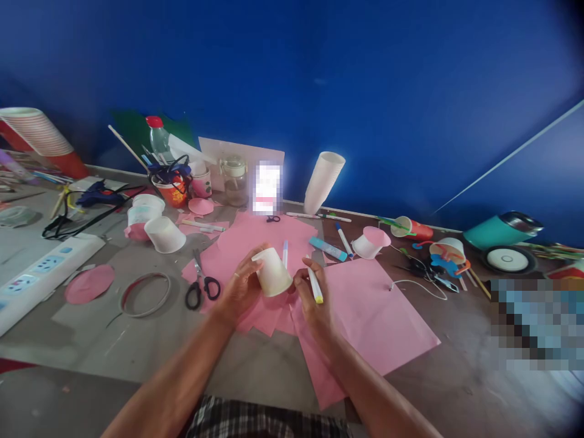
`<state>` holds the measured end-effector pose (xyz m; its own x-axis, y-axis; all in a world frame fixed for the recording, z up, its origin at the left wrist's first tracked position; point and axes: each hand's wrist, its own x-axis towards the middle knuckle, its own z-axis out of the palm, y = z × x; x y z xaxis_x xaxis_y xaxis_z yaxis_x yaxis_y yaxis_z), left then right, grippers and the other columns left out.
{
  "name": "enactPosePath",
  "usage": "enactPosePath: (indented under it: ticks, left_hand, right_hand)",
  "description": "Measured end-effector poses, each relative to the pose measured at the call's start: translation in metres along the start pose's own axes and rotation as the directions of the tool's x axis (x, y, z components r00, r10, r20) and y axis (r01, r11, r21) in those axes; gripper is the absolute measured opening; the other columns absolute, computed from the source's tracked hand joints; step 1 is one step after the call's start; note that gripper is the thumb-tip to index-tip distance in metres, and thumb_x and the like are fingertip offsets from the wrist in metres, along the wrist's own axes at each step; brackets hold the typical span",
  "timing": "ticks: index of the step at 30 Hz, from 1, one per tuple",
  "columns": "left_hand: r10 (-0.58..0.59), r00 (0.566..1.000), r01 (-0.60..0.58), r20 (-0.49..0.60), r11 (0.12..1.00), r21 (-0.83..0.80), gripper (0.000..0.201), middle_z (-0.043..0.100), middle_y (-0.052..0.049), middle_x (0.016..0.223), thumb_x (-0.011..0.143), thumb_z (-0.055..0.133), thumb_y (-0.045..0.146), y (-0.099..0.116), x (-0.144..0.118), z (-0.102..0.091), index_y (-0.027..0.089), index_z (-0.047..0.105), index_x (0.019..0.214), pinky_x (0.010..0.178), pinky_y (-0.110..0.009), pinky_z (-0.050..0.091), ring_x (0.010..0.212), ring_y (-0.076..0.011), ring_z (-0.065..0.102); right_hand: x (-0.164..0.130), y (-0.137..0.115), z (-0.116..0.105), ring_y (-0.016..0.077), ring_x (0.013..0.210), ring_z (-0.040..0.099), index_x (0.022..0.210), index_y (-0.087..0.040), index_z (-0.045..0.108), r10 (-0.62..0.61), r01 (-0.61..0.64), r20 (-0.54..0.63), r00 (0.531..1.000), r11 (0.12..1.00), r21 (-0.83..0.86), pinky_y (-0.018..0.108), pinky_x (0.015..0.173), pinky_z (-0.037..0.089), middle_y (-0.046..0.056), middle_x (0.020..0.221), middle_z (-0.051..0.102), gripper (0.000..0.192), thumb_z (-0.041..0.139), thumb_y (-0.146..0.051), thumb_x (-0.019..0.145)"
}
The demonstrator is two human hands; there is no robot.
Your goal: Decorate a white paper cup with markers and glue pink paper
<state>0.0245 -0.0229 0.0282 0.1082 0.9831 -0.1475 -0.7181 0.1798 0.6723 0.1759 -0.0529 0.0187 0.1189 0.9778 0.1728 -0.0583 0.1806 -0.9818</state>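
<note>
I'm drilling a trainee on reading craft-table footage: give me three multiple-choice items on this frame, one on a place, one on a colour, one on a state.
1. Where do the scissors lie?
A. left of the left hand
B. on the power strip
C. inside a cup

2. What colour are the paper sheets?
A. green
B. pink
C. white

3. How is the paper cup held?
A. upright
B. crushed flat
C. mouth down

A: they lie beside that hand.
B: the sheets are pink.
C: its wide rim faces down, while the right hand holds a marker.

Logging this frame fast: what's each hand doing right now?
Left hand: closed on a paper cup.
Right hand: closed on a marker.
</note>
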Motion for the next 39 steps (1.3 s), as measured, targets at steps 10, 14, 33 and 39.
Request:
enactPosePath:
  ticks: [10,14,33,39]
  left_hand:
    - [0.012,1.0,-0.012,0.007,0.999,0.045,0.039,0.063,-0.002,0.088,0.068,0.078,0.027,-0.001,0.001,0.002,0.021,0.068,0.105,0.064,-0.026,0.046,0.075,-0.0159,0.057]
    - [0.02,0.999,-0.022,0.027,0.999,0.049,0.038,0.065,-0.002,0.086,0.069,0.079,0.028,-0.002,0.001,0.001,0.022,0.069,0.105,0.064,-0.026,0.046,0.074,-0.0159,0.058]
    - [0.032,0.998,-0.033,0.058,0.999,0.025,0.042,0.068,-0.004,0.091,0.071,0.08,0.04,-0.002,0.003,0.001,0.02,0.07,0.106,0.069,-0.029,0.048,0.083,-0.0197,0.063]
    - [-0.019,0.997,0.021,0.069,1.0,-0.019,0.044,0.072,-0.006,0.095,0.073,0.074,0.031,0.0,0.002,0.004,0.018,0.067,0.114,0.077,-0.033,0.05,0.092,-0.0247,0.065]
  right_hand:
    - [0.0,0.011,-0.005,0.0128,0.069,0.061,0.12,-0.026,0.05,-0.09,0.094,0.037,0.995,0.986,-0.135,0.03,0.064,0.054,0.003,0.1,0.058,0.035,0.058,-0.028,0.086]
    - [-0.001,0.01,-0.006,0.0159,0.078,0.065,0.121,-0.027,0.051,-0.153,0.163,0.065,0.986,0.967,-0.195,0.032,0.07,0.056,0.006,0.111,0.061,0.035,0.058,-0.028,0.087]
    - [0.002,0.005,-0.006,0.0228,0.101,0.066,0.115,-0.024,0.055,-0.192,0.213,0.113,0.975,0.949,-0.233,0.04,0.09,0.054,0.007,0.11,0.065,0.029,0.058,-0.025,0.086]
    - [0.002,0.006,-0.003,0.023,0.099,0.067,0.112,-0.023,0.057,-0.11,0.115,0.044,0.993,0.986,-0.124,0.039,0.086,0.056,0.007,0.107,0.066,0.029,0.059,-0.026,0.084]
